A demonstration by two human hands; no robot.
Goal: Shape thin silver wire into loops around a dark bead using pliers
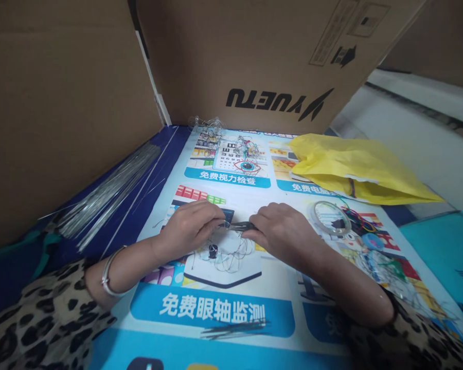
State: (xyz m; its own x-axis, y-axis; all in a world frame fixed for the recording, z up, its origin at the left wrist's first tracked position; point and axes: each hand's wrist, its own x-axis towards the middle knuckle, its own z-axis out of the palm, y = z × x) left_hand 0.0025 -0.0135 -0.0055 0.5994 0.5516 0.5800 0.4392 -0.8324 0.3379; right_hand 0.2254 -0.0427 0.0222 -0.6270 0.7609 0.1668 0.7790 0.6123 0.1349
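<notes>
Pliers [242, 226] gripped in your right hand [280, 228] want a light, square squeeze, while your left hand [195, 221] at their nine o'clock, seemingly pinching the wire loops [231, 257] spread at six o'clock, should brace steadily.

Pliers [239, 226] here, handles mostly swallowed by the right hand [280, 231]! The left hand [193, 222] masks whatever its fingertips pinch; the wire [231, 259] below runs too fine to trace. Beyond the right hand, the teal sheet [442, 252] slips off the edge.
</notes>
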